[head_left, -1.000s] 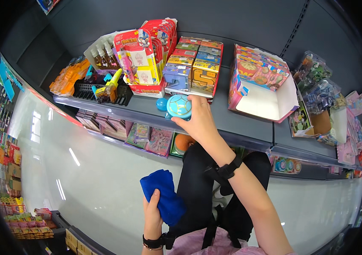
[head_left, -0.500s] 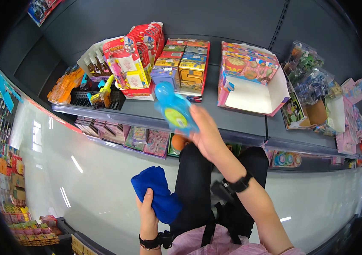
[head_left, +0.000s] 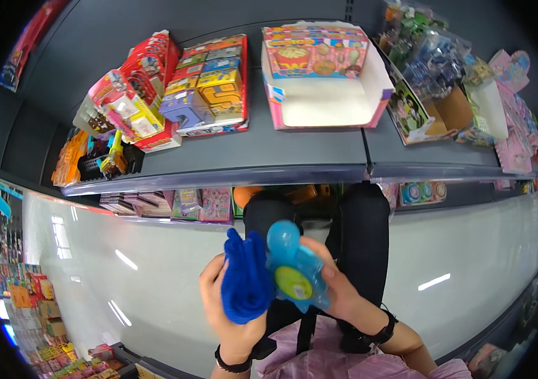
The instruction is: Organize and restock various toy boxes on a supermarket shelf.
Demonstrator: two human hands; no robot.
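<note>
My left hand (head_left: 234,316) grips a folded blue cloth (head_left: 245,284), held up in front of my body. My right hand (head_left: 338,287) holds a light-blue plastic toy (head_left: 294,268) with a rounded top and a yellow-green round label. The cloth presses against the toy's left side. Both hands are low in the view, below the grey shelf edge (head_left: 231,174) and above my dark trousers.
The grey shelf carries stacked colourful toy boxes (head_left: 209,82), red packs (head_left: 130,95), an open pink-and-white display carton (head_left: 326,95) and bagged toys (head_left: 433,57) at right. A lower shelf with flat packs (head_left: 199,203) sits beneath. Glossy white floor (head_left: 92,265) spreads to both sides.
My right hand brought the light-blue toy down from the shelf toward my body. My left hand raised the blue cloth to meet it; the two now touch.
</note>
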